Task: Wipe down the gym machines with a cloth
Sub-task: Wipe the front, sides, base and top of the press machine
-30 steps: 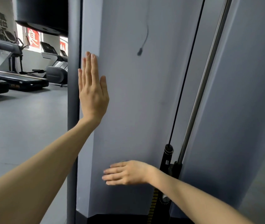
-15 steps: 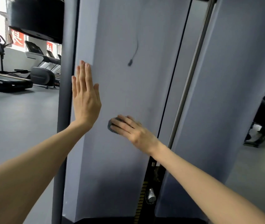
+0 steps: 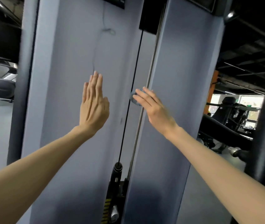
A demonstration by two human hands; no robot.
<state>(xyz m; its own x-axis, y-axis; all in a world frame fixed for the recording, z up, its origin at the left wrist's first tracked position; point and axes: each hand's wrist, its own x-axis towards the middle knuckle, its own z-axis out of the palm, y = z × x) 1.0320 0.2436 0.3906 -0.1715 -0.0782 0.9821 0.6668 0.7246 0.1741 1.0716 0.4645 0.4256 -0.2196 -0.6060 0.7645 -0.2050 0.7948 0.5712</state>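
Peeking out beyond the straight fingers of the right hand [image 3: 154, 109], the small blue-grey cloth [image 3: 134, 99] is pressed against the grey machine panel [image 3: 63, 110] at the black cable [image 3: 135, 70]. The left hand [image 3: 94, 105], flat and empty, seems to touch the panel.

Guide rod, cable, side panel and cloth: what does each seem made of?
Guide rod: polished steel by its look, silvery with a bright streak. Cable: thin, black, matte, probably coated wire; core unseen. Side panel: smooth matte grey-blue, painted metal or plastic, cannot tell. Cloth under the right hand: soft blue-grey fabric, bunched; weave blurred.
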